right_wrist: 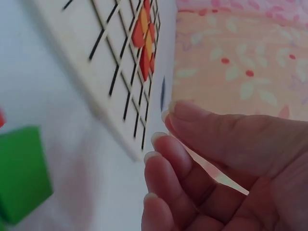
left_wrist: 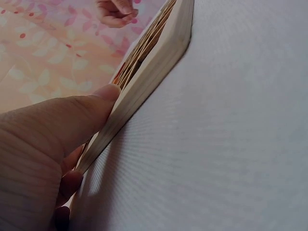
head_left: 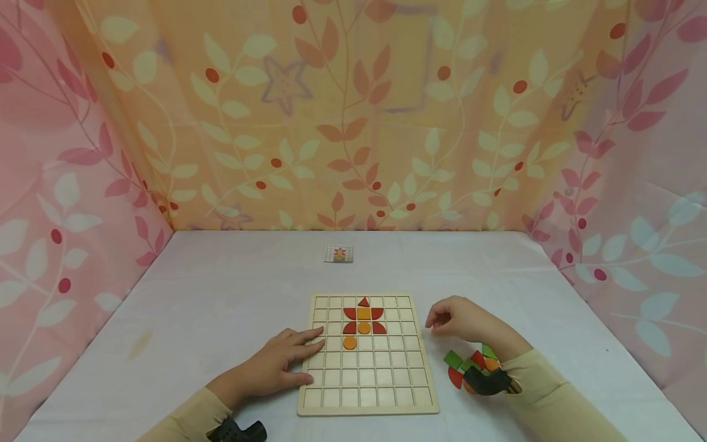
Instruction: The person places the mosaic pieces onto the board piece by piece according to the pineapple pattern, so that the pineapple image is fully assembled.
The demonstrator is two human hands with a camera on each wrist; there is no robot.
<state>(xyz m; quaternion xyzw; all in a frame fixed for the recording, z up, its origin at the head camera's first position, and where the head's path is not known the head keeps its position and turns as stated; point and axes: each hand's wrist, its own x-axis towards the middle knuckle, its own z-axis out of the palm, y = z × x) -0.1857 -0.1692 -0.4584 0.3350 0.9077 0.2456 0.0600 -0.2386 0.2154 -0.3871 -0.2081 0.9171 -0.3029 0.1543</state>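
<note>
Wooden grid board point(head_left: 386, 377) lies flat on the white-covered surface point(head_left: 221, 276) between your two hands. At its left, your left hand point(head_left: 282, 359) is open, its fingers spread, with the thumb and fingertips touching the board's left edge. To the right, your right hand point(head_left: 458, 318) is beside the board's upper right edge, apart from it, empty and with its fingers loosely bent.

The board you have before you is pale, with a raised rim and rows of square cells. From left to right, its upper cells bear red rounded pieces point(head_left: 350, 314), then a middle column with a red triangle point(head_left: 363, 302), an orange-yellow square point(head_left: 363, 314) and an orange disc point(head_left: 364, 328), then two more red rounded pieces. A second orange disc point(head_left: 350, 343) sits one row lower, in the column left of the middle one.

Farther back, beyond the board, you have a small pattern card point(head_left: 339, 253) printed with a coloured figure on a grid. At your right lies a cluster of green, red and orange blocks point(head_left: 453, 359); the black wrist device point(head_left: 488, 382) hides part of it from the head view.
</note>
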